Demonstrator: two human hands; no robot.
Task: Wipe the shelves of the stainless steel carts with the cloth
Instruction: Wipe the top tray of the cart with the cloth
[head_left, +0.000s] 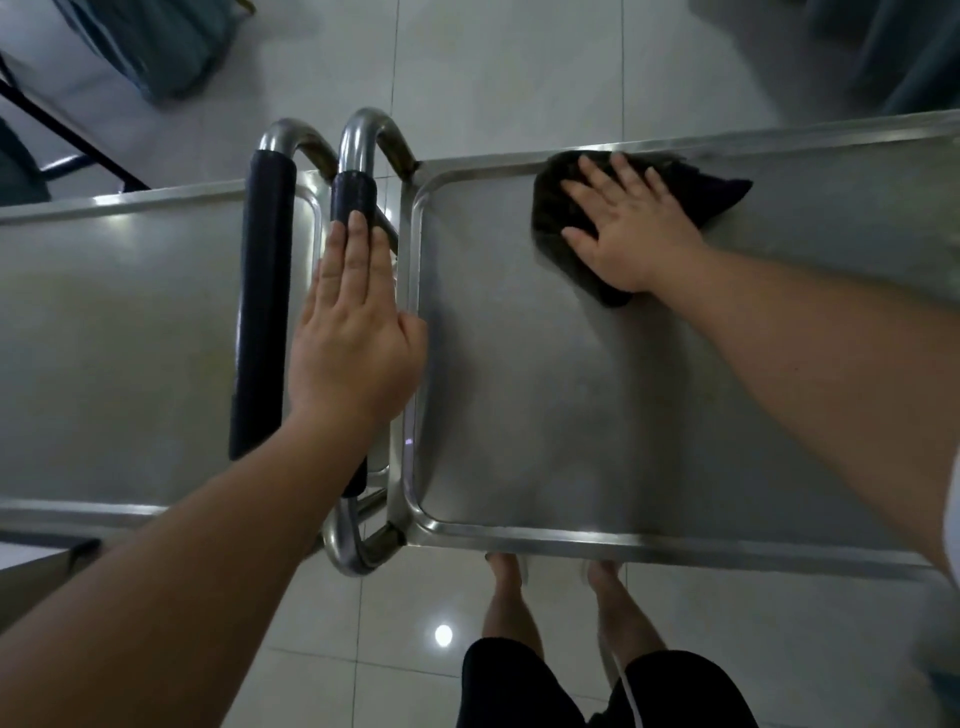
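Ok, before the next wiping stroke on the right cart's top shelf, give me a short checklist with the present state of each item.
1. Cloth lies flat on the right cart's shelf: ok.
2. Right hand presses on the cloth with spread fingers: ok.
3. Left hand rests flat on the padded handle, steadying the cart: ok.
4. Shelf surface toward the person bare of objects in the stroke's path: ok.
5. Far rim close beside the cloth, so the stroke should come back toward the person: ok.
6. Left cart's shelf already wiped: cannot tell.
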